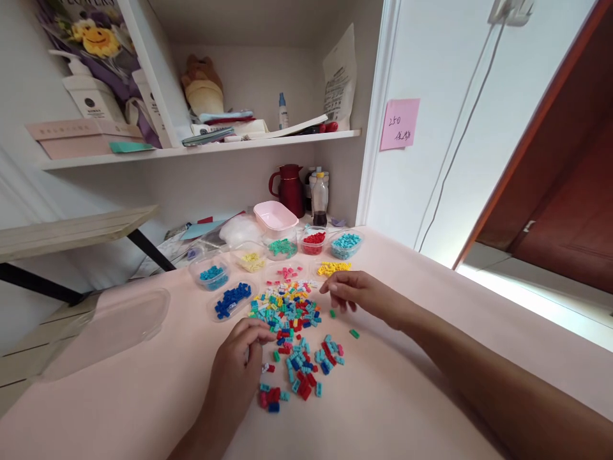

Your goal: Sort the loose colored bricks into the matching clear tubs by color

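Note:
A mixed pile of small toy building bricks (287, 310) lies on the pink tabletop, with a looser group of bricks (301, 364) in front of it. My left hand (237, 361) rests at the left side of these bricks, its fingers bent and thumb apart, with nothing visible in it. At the pile's right edge hovers my right hand (352, 291), fingers loosely curved and apart, also showing nothing held. Below it a green brick (354, 333) lies alone. Beyond the pile stand clear tubs of sorted bricks: dark blue bricks (233, 300), yellow bricks (334, 268) and red bricks (315, 239) among them.
A clear plastic lid (105, 329) lies at the left. At the back are a pink basin (276, 216), a dark red jug (290, 191) and a bottle (320, 201). A shelf (268, 142) overhangs the table's far side. A wooden bench (71, 231) stands left.

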A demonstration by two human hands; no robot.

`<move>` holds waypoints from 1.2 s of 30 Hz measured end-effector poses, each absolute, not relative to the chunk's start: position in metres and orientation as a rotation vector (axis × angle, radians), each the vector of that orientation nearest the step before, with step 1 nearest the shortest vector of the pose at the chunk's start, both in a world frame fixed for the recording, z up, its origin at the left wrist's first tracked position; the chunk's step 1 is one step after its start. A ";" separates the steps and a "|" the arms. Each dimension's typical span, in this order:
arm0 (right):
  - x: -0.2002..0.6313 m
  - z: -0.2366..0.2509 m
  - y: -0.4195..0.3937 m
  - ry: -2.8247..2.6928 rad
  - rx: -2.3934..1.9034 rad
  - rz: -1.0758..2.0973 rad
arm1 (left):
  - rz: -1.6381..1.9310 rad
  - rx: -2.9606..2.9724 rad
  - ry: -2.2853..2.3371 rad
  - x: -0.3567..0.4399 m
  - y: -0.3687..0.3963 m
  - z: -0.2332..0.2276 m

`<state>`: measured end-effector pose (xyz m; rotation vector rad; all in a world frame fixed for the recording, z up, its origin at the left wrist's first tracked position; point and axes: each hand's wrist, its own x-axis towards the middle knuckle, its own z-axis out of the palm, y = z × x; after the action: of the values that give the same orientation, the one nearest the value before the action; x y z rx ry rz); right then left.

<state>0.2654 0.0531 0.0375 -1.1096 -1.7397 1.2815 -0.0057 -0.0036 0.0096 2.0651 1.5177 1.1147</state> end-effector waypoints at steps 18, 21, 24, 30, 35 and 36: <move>0.284 0.039 0.051 -2.415 -1.449 0.891 | 1.134 1.899 1.388 -0.005 -0.005 0.008; 0.278 0.033 0.056 -2.347 -1.490 0.755 | 1.139 1.923 1.377 -0.005 -0.005 0.009; 0.273 0.029 0.060 -2.317 -1.477 0.685 | 1.143 1.924 1.365 -0.005 -0.005 0.008; 0.272 0.027 0.059 -2.353 -1.273 0.710 | 1.173 1.898 1.358 -0.004 -0.006 0.007; 0.272 0.026 0.059 -2.435 -1.254 0.623 | 1.173 1.879 1.366 -0.004 -0.006 0.008; 0.272 0.026 0.059 -2.440 -1.252 0.619 | 1.167 1.881 1.368 -0.004 -0.006 0.008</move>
<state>0.2720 0.0594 0.0263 -1.2516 -2.4403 0.6193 -0.0043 -0.0060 0.0075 1.8808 1.3679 1.1673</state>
